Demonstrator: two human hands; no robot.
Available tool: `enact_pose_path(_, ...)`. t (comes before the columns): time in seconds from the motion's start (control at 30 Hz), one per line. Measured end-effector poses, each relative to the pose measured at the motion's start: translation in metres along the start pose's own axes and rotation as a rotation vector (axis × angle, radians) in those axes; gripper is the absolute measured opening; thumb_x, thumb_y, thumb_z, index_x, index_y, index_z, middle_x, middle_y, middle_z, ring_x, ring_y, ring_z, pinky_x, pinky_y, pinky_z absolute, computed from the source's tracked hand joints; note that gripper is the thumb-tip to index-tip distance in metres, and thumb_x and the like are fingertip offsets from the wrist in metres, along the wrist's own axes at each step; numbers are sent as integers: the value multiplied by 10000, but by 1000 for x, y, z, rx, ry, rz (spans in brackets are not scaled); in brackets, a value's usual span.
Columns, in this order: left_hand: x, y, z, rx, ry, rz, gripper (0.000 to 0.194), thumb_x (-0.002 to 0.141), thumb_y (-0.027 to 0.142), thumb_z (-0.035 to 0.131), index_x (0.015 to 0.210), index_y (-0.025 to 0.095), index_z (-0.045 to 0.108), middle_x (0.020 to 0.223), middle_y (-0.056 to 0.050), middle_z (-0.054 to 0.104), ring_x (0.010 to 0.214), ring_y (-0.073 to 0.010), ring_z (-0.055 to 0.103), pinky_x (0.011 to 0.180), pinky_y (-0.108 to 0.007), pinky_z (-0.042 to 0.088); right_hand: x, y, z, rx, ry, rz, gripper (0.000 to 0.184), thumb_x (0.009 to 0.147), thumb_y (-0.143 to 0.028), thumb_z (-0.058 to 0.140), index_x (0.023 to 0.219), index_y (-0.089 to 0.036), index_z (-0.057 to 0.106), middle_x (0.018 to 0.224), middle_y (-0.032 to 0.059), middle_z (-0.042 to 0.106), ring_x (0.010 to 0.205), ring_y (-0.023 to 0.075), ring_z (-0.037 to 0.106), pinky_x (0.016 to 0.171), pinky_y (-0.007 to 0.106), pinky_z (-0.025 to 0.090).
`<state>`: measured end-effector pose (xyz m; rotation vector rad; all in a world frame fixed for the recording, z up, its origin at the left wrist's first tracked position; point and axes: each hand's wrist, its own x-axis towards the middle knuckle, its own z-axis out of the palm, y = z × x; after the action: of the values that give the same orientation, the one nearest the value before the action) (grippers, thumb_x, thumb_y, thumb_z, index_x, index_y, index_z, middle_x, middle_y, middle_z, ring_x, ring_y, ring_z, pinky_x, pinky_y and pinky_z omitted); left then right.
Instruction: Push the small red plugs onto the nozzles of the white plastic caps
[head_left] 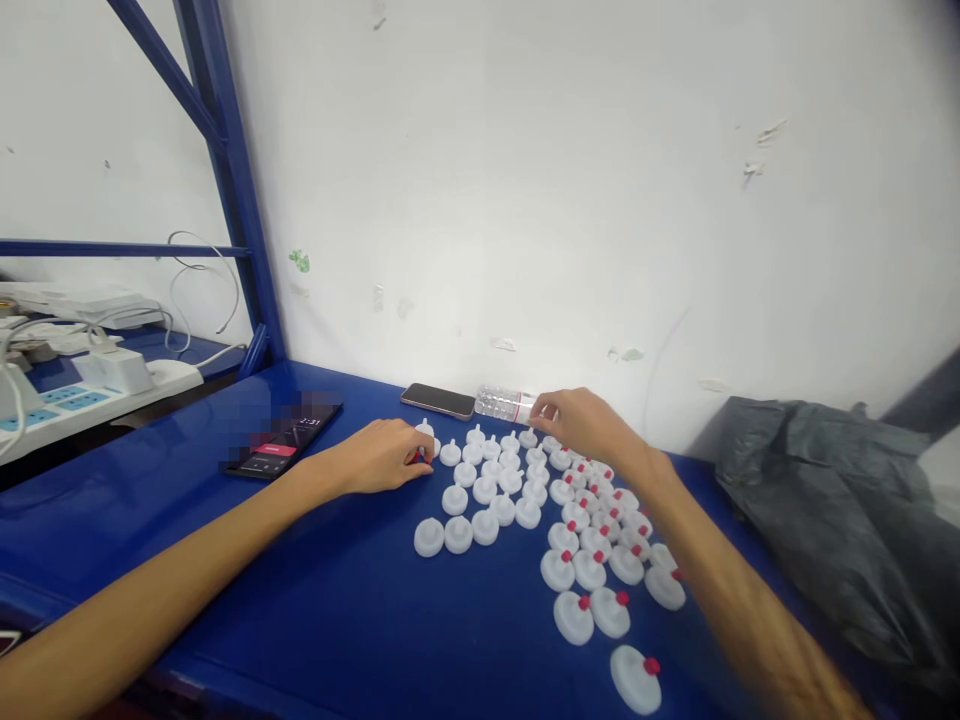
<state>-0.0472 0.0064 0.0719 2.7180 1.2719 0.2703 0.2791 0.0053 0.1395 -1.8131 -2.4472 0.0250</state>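
Observation:
My left hand [391, 455] is closed at the left end of the white nozzle caps, its fingers curled round a small red tip cap that peeks out beneath them. A white nozzle cap [451, 453] with a bare spout stands just right of these fingers. Several more bare-spouted caps fill the middle of the blue table [360, 610]. My right hand [579, 418] bends down at the back, beside a clear plastic bottle [498, 402]; its fingers are closed and their grip is hidden. Below that hand, several white caps with red tips [574, 618] spread toward the front right.
Along the wall lies a dark phone [437, 400]; another phone with its screen lit [289, 440] rests left of my left arm. A black plastic bag [832, 510] bulges at the right. A power strip [97, 395] with cables sits far left, near a blue metal post [240, 180].

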Motion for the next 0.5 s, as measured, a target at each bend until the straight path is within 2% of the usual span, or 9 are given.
enact_pose_path(0.1, -1, 1, 0, 7, 7, 2, 107, 977, 360, 703, 995, 312, 798, 799, -19, 778, 749, -258, 728, 655, -329, 407, 1, 18, -5, -59, 1, 117, 227, 1077, -407, 676, 1150, -210, 764, 1169, 64, 808, 1085, 239, 756, 1001, 481, 624)
enact_pose_path(0.2, -1, 3, -1, 1, 30, 9, 108, 985, 359, 702, 991, 306, 796, 785, -12, 775, 728, -247, 723, 640, -327, 388, 2, 34, -5, -92, -74, 194, 300, 1050, -460, 725, 1217, -211, 739, 1267, 75, 773, 1111, 241, 751, 991, 491, 645)
enact_pose_path(0.37, 0, 4, -1, -40, 118, 18, 244, 1080, 366, 548, 1064, 284, 777, 743, 8, 768, 682, -215, 704, 655, -324, 400, 3, 44, 4, -59, -224, 211, 347, 1037, -450, 746, 1295, -220, 718, 1327, 80, 753, 1116, 248, 752, 959, 474, 662)
enact_pose_path(0.5, 2, 3, 2, -66, 191, 48, 284, 1083, 336, 498, 1000, 267, 761, 845, -7, 812, 717, -204, 711, 675, -326, 425, 4, 41, 9, 9, -233, 193, 371, 1031, -439, 758, 1321, -215, 707, 1345, 85, 744, 1119, 253, 752, 943, 470, 669)
